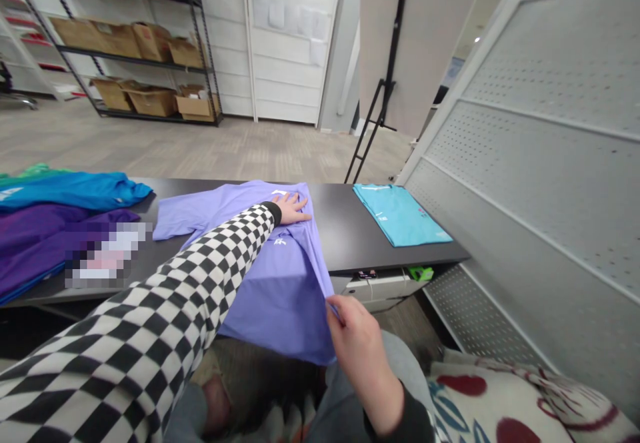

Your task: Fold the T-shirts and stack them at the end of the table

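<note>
A lavender T-shirt (285,296) lies across the dark table, its lower part hanging over the front edge toward my lap. My left hand (291,208) rests flat on the shirt near the collar, fingers spread. Lower down, my right hand (357,326) pinches the shirt's right edge between thumb and fingers. That edge runs taut in a folded strip between both hands. One sleeve of the shirt stretches out to the left. My checkered left sleeve covers part of the fabric.
A folded turquoise shirt (403,215) lies at the table's right end. Blue and purple shirts (45,230) are heaped at the left, beside a blurred patch. A perforated grey panel (540,163) stands on the right. Boxes fill a black shelf (135,56) behind the table (345,230).
</note>
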